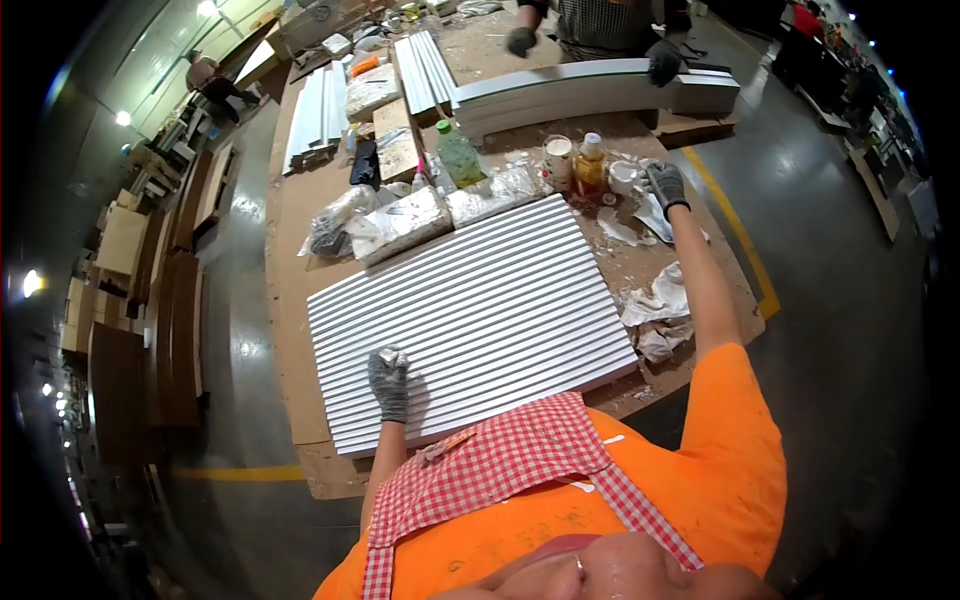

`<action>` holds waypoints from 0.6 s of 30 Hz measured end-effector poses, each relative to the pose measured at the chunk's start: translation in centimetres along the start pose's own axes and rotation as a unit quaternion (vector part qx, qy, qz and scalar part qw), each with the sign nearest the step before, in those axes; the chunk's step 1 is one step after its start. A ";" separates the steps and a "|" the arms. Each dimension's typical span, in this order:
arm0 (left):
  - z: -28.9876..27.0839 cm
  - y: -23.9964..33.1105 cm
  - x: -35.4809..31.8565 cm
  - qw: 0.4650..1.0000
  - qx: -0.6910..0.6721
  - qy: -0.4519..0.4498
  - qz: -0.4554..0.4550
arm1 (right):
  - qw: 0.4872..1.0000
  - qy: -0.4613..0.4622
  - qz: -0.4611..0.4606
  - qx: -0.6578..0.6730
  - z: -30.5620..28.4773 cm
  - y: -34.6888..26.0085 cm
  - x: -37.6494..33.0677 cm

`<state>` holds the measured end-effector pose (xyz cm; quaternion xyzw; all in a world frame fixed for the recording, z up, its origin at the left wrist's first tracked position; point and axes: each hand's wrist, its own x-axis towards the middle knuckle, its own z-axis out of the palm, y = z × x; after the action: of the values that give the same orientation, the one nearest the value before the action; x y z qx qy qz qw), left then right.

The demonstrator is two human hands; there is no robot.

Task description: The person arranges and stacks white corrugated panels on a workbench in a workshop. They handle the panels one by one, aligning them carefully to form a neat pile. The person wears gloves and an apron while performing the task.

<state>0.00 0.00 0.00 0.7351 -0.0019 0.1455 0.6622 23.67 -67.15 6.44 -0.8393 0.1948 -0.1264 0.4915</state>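
Note:
A stack or panel of white ridged strips (pixel 470 320) lies slanted on the table in front of me. Over its lower left part is my left hand (pixel 388 388) in a grey glove, closed around a small whitish wad of cloth (pixel 393 354). My right arm stretches to the far right, where my gloved right hand (pixel 665 188) bends its fingers down beside a white tub (pixel 625 177). What those fingertips grip is too small to tell. Just under that hand lies a crumpled white sheet (pixel 652 217).
Wrapped blocks (pixel 402 225), a green-tinted bottle (pixel 458 155), an amber bottle (pixel 590 168) and a white cup (pixel 557 160) stand beyond the strips. Crumpled rags (pixel 660 310) lie right. Across the table, a co-worker's gloved hand (pixel 664 62) rests on long white boards (pixel 560 95).

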 end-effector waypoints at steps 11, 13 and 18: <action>1.9 4.9 -1.7 0.997 0.053 0.052 -0.036 | 0.948 0.075 -0.191 -0.243 0.6 2.3 -3.0; 1.8 5.3 -1.7 0.996 0.055 0.052 -0.046 | 0.954 0.075 -0.181 -0.227 0.5 3.3 -2.5; 3.5 4.9 -0.1 0.999 0.031 0.035 0.027 | 0.971 0.115 -0.187 -0.091 -3.5 8.4 -0.4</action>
<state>-0.27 -4.00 4.44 0.7494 0.0061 0.1890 0.6346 20.24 -73.37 0.74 -0.8817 0.1006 -0.2937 0.3554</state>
